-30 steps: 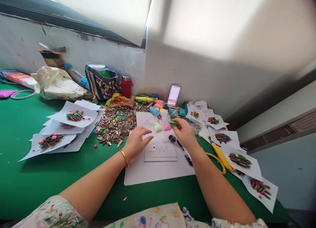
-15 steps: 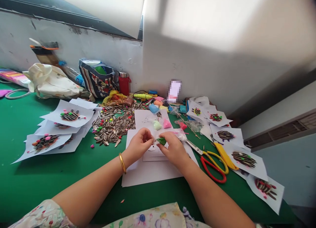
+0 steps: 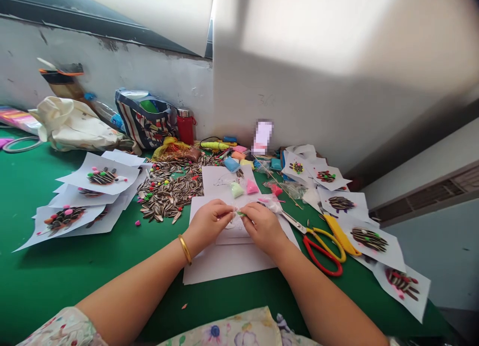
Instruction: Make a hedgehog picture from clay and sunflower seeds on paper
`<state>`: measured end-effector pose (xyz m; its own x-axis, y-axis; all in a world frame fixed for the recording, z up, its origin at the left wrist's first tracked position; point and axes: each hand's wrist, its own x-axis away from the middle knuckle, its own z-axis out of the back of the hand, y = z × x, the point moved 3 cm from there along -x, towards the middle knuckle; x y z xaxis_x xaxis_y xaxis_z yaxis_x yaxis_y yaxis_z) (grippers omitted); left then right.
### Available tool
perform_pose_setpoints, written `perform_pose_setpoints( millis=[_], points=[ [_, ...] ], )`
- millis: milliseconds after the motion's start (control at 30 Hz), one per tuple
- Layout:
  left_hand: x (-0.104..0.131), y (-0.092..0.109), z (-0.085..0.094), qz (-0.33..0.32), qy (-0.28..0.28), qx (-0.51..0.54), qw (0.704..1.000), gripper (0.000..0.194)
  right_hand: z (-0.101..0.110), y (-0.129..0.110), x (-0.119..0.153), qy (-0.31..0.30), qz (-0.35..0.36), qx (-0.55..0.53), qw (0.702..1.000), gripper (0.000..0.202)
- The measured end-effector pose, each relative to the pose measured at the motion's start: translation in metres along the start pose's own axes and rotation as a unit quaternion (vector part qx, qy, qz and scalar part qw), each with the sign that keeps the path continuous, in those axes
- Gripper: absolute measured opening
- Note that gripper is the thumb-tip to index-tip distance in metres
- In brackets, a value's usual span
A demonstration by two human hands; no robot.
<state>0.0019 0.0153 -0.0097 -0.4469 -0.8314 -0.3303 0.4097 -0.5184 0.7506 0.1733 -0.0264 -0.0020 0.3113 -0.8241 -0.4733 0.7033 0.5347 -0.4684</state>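
Note:
Both hands meet over the white paper sheets point(image 3: 232, 261) at the middle. My left hand point(image 3: 211, 223), with a gold bracelet at the wrist, pinches the clear end of a small plastic packet. On its other side my right hand point(image 3: 264, 226) grips the packet of green clay point(image 3: 240, 213), mostly hidden by the fingers. Just beyond the hands lie a pale green clay packet point(image 3: 236, 189) and a pink one point(image 3: 252, 186). Scissors with red and yellow handles point(image 3: 324, 248) rest to the right of my right hand.
Striped seeds point(image 3: 168, 191) are heaped at left centre. Seed-decorated papers lie in a left stack point(image 3: 90, 203) and a right row point(image 3: 374, 241). Bags, a red bottle point(image 3: 185, 129) and a phone point(image 3: 262, 136) stand along the wall.
My fingers have drawn closer together around the green packet, and less of its green shows. The view has shifted slightly.

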Motion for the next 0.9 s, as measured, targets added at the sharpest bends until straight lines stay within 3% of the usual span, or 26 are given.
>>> perform_pose_setpoints(
  millis=[333,567,733,900],
  points=[
    [0.004,0.01,0.0,-0.025,0.0,-0.082,0.996,0.008,-0.013,-0.002,0.003,-0.008,-0.046,0.059,0.997,0.008],
    [0.006,0.013,0.0,-0.079,0.019,-0.106,0.991,0.01,-0.011,-0.003,0.001,-0.024,-0.036,0.065,0.997,0.009],
    [0.005,0.015,0.003,-0.068,0.028,-0.098,0.992,0.01,-0.007,-0.003,0.0,-0.004,-0.051,0.06,0.997,0.01],
    [0.003,0.015,0.004,-0.052,0.015,-0.08,0.995,0.011,-0.006,0.0,0.0,0.005,-0.066,-0.01,0.998,0.007]
  ],
)
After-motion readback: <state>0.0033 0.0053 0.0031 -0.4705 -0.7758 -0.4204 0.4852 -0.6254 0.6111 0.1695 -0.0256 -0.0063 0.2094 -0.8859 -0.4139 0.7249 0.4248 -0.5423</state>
